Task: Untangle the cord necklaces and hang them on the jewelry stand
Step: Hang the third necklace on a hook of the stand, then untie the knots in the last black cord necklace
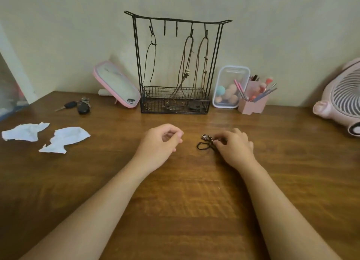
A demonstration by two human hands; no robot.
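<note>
Now last cord is pinched on bench by right hand.
Empty left hand is held near, fingers loosely curled, likely for untangling; three are hung on stand.

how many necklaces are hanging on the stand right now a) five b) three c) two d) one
b: three cords hang from the stand, a black one at left and two brown ones at right; the two middle hooks are bare, and the right hand pinches a fourth necklace.
</note>
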